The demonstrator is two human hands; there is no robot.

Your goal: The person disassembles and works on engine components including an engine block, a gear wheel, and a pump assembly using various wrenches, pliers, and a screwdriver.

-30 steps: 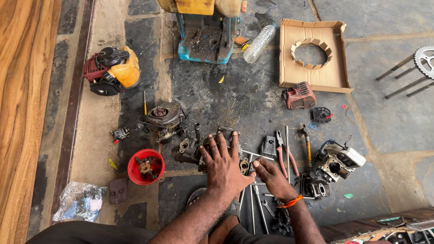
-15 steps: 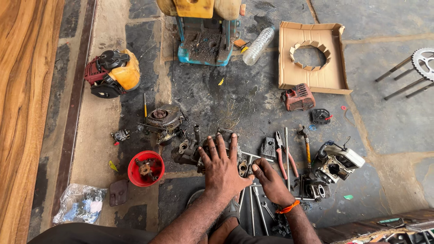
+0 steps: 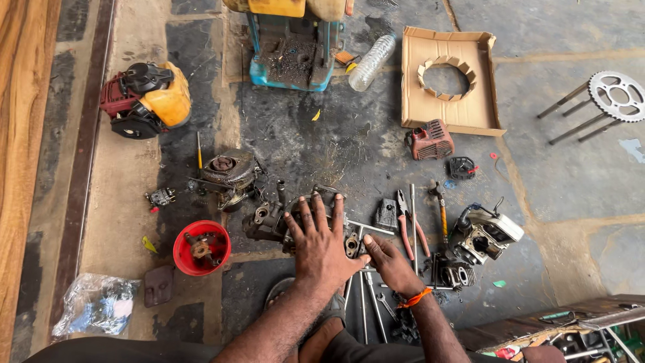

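Note:
My left hand (image 3: 321, 240) lies flat, fingers spread, pressing on a dark greasy engine block (image 3: 272, 218) on the stone floor. My right hand (image 3: 388, 263), with an orange band at the wrist, rests beside it on a row of long metal tools (image 3: 363, 296); its thumb touches a small metal engine part (image 3: 352, 244). Whether the right hand grips anything is hidden by its back. My foot in a sandal (image 3: 282, 290) shows under the left forearm.
Red-handled pliers (image 3: 407, 224), a hammer (image 3: 440, 202), an engine cylinder assembly (image 3: 482, 236), a red bowl of parts (image 3: 201, 247), a red and yellow engine (image 3: 143, 99), a cardboard box (image 3: 447, 81), a sprocket (image 3: 616, 95), a plastic bottle (image 3: 371, 62) and a plastic bag (image 3: 94, 304) lie around.
My right hand has slid a little left toward the small metal part beside the left hand. The left hand stays pressed on the engine block.

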